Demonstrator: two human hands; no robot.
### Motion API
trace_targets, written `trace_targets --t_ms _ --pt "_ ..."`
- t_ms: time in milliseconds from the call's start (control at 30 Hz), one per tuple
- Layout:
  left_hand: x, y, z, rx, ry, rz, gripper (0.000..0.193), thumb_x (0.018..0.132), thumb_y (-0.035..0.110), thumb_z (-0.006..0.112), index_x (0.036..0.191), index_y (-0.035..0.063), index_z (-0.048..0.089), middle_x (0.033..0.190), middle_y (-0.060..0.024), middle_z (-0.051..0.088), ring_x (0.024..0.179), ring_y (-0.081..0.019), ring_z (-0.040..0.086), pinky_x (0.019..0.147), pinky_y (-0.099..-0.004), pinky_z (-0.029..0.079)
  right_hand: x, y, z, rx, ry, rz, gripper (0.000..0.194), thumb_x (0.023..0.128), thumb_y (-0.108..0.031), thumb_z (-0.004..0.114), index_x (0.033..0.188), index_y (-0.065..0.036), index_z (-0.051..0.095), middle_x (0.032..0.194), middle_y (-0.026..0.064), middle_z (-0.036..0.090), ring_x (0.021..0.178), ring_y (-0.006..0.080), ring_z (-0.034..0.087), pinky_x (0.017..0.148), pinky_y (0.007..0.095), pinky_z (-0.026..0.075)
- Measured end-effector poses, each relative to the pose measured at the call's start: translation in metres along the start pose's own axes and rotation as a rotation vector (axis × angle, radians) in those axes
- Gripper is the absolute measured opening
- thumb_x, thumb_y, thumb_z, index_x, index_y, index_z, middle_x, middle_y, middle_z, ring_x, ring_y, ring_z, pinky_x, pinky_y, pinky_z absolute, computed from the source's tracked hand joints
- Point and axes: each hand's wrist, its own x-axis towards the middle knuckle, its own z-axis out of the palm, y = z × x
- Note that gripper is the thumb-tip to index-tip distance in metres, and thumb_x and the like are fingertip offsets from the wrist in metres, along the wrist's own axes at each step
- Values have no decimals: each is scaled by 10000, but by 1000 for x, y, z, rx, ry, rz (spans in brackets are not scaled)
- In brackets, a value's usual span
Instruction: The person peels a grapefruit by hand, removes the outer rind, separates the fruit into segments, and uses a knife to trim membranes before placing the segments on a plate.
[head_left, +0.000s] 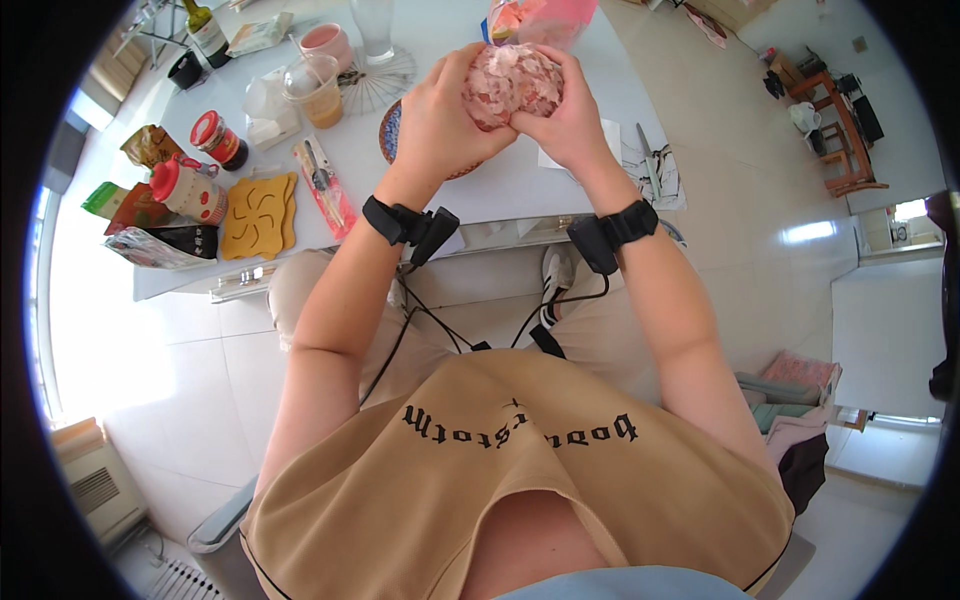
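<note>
Between my two hands, raised over the table's far right part, is a rounded, lumpy pink-and-white mass (513, 84); its material I cannot tell. My left hand (442, 120) grips its left side and my right hand (566, 112) its right side, the thumbs close together at the near edge. Below my left hand, partly hidden by it, a blue-patterned round plate with a brown rim (389, 133) lies on the table. A pink plastic bag (559, 22) stands just beyond the mass. Each wrist wears a black strapped device with a cable.
A knife (648, 161) lies at right on a marbled sheet. Left of the plate stand a plastic cup of brown drink (322, 101), a drinking glass (373, 34), a pink bowl (328, 43), a red-lidded jar (218, 141), food packets and yellow mats (257, 216). A dark bottle (206, 34) stands farther back.
</note>
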Motion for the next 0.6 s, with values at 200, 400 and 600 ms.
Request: trace_targets --t_ms 200,400,600 --pt "-5 -4 -3 -7 -38 -11 825 635 316 938 1349 26 642 1152 -196 767 994 -383 769 862 -449 636 1 -3 5 -72 -75 107 834 738 -207 884 1459 -76 484 1303 181 729 1193 327 735 1006 414 601" --pt "-7 -7 -3 -88 -83 -96 821 613 283 927 1333 18 637 1124 -210 779 1015 -388 777 908 -437 623 -3 -13 0 -118 -68 131 795 699 -223 877 1407 -72 548 1252 160 749 1134 298 751 984 405 605" --pt "-6 -8 -7 -169 -149 -148 812 615 267 901 1337 2 640 1110 -217 784 1022 -371 782 934 -423 616 -2 -13 -11 -75 -92 113 761 686 -206 869 1380 -57 593 1238 134 750 1116 245 740 977 380 598"
